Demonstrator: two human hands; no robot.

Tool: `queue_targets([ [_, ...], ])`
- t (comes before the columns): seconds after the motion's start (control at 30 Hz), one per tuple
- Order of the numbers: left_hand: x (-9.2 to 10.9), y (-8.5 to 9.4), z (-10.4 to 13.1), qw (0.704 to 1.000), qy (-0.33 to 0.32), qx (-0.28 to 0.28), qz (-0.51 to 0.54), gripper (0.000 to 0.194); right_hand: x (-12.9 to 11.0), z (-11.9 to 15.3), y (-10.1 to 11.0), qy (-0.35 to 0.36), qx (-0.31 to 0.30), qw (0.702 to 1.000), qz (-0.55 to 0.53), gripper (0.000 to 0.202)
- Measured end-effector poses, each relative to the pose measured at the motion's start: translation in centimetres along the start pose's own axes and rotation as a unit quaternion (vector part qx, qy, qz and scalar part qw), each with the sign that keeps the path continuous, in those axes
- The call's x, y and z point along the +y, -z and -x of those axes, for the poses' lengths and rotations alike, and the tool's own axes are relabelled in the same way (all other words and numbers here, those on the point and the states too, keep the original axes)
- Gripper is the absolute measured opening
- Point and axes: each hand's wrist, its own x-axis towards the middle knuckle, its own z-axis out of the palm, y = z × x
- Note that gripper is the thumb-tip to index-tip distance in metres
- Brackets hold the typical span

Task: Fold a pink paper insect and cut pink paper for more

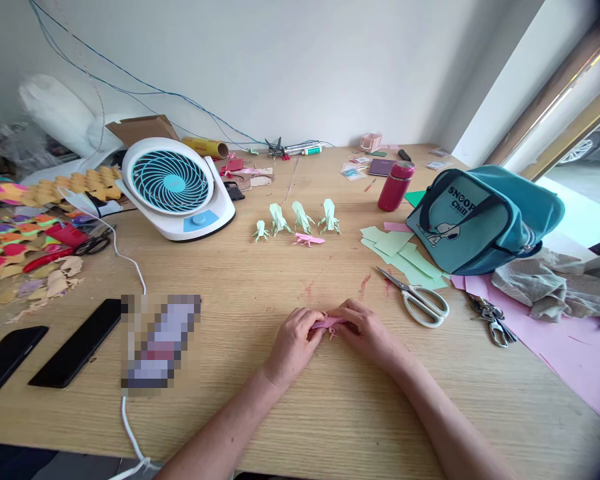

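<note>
Paper (329, 323), pink and folded narrow, lies between the hands, pinched by thumb and fingertips of the left hand (295, 331) at one end and the right hand (369, 330) at the other. It looks well shaped: a slim, lengthwise body with thin, leg-like points sticking out below. Fingers cover its ends, so any folds left cannot be told. Beyond the hands stand four green figures (301, 216) and a flatter pink figure (309, 239), seemingly finished. Scissors (405, 289) and green sheets (393, 241) lie to the hands' right.
</note>
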Motion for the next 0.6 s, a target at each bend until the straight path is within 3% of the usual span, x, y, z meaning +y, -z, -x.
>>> queue_targets([
  [0.17, 0.5, -0.7, 0.1, 0.999, 0.03, 0.026, -0.023, 0.012, 0.7, 0.4, 0.5, -0.013, 0.089, 0.995, 0.031, 0.049],
  [0.4, -0.4, 0.9, 0.1, 0.993, 0.086, 0.073, 0.022, 0.006, 0.9, 2.3, 2.6, -0.081, 0.204, 0.975, 0.036, 0.032],
  [0.6, 0.1, 2.0, -0.4, 0.997, 0.076, 0.033, -0.012, 0.011, -1.2, 5.1, 2.7, -0.1, 0.214, 0.971, 0.043, 0.026],
])
